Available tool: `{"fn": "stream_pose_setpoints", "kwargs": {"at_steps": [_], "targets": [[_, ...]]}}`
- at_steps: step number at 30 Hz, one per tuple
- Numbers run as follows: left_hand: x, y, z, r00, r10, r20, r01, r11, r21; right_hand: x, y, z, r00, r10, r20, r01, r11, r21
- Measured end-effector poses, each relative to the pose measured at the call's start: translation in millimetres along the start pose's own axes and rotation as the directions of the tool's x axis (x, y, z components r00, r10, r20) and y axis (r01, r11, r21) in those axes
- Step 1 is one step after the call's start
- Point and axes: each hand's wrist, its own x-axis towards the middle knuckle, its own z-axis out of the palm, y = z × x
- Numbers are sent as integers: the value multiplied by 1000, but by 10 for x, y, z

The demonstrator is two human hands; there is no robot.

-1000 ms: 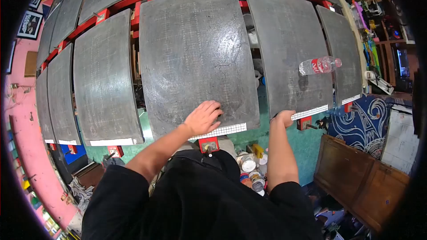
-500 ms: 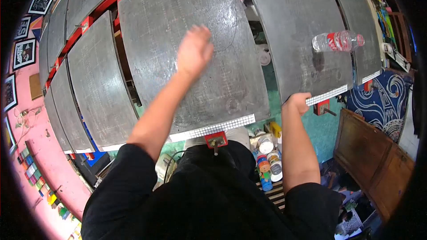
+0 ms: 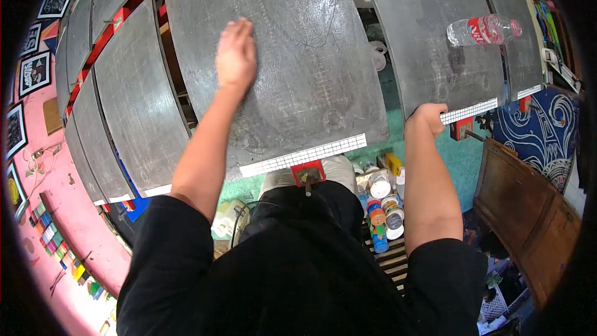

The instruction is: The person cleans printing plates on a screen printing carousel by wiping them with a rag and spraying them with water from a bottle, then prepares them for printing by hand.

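Observation:
My left hand (image 3: 237, 56) is laid palm down, fingers stretched out, over the left part of the wide grey board (image 3: 298, 81) in front of me. Fine scratches and a wet-looking shine mark that board, and a white gridded strip (image 3: 305, 155) runs along its near edge. At the near left corner of the neighbouring grey board (image 3: 429, 43), my right hand (image 3: 426, 119) is closed around the edge, its fingertips hidden underneath. A clear plastic bottle (image 3: 485, 30) with a red label lies on its side farther up, mostly on this second board.
A red bracket with a bolt (image 3: 308, 173) sticks out below the middle board, close to my body. More grey boards (image 3: 137, 93) stand to the left along a red frame (image 3: 93, 56). Paint jars (image 3: 377, 214) sit on slats below; a brown wooden panel (image 3: 516, 193) leans at right.
My left hand has moved left and slightly away from me across the middle board. My right hand keeps its hold on the board corner. The whole view has shifted a little.

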Motion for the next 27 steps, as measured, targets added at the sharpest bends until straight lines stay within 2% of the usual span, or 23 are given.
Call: {"fn": "stream_pose_setpoints", "kwargs": {"at_steps": [1,3,4,6,8,10,11,12,14,15,17,18,20,21,22,24,26,27], "targets": [[-146,207,63,992,99,81,-99,995,5,-3,22,-19,1000,9,-1,-9,1000,3],[-696,802,-101,909,288,303,-254,956,-148,48,78,-95,1000,22,-14,-22,1000,3],[-1073,864,-208,865,386,320,-292,906,-306,70,74,-115,1000,24,-17,-24,1000,7],[-1501,670,-547,863,295,410,-174,936,-306,84,25,-109,1000,24,-14,-24,1000,15],[-1660,131,-746,893,181,412,-135,981,-137,68,-27,-72,1000,22,-1,-22,1000,22],[-1296,-151,-793,954,65,292,-63,998,-17,29,-47,-38,1000,18,16,-19,999,25],[-1035,-304,-675,981,-6,192,-1,999,40,6,-63,-21,1000,13,25,-14,999,29],[-751,-463,-512,998,-60,21,60,998,20,-12,-85,-6,999,6,32,-7,999,34],[-135,-618,-212,977,-180,-117,199,964,177,-37,-127,11,999,-8,42,6,999,48],[-9,-575,-53,969,-188,-161,219,954,205,-29,-118,0,999,-16,46,14,999,44],[-129,-189,1,994,-66,-87,73,994,81,-85,-164,-40,997,43,68,-50,993,106],[-327,154,-34,997,56,47,-59,995,78,-117,-178,-85,997,39,73,-46,994,103],[-949,824,-238,933,227,280,-184,968,-170,-167,-172,-133,997,16,71,-21,997,78],[-1335,941,-321,901,292,321,-199,935,-292,-186,-192,-123,997,5,72,-10,997,72],[-1551,891,-515,886,269,377,-145,934,-326,-154,-166,-88,997,-11,73,7,998,55],[-1738,500,-736,893,108,438,-37,985,-167,-33,-135,14,997,-20,74,17,999,42],[-1723,-27,-880,954,-25,300,44,997,-56,-26,-132,17,997,-30,74,29,999,21],[-1562,-49,-891,974,-104,202,112,993,-28,-34,-150,30,996,-30,78,29,999,20]]}}
